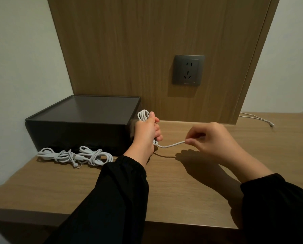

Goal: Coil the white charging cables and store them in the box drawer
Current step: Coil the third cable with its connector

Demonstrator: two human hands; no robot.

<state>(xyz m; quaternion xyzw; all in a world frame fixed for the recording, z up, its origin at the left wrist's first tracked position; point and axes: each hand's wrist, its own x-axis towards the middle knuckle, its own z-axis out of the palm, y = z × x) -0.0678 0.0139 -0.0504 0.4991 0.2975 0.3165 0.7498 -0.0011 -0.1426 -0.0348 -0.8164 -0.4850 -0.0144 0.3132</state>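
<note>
Coiling a thin white cable over a smooth wood-grain shelf.

The left hand is fisted round a bundle of loops that stick out above the thumb; the right hand pinches the loose tail between thumb and forefinger. Two wound cables lie before the matte black box, its drawer closed.

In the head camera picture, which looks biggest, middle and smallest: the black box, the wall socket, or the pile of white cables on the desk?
1. black box
2. pile of white cables
3. wall socket, though it sits farther back, so it may look smaller than it is.
</note>
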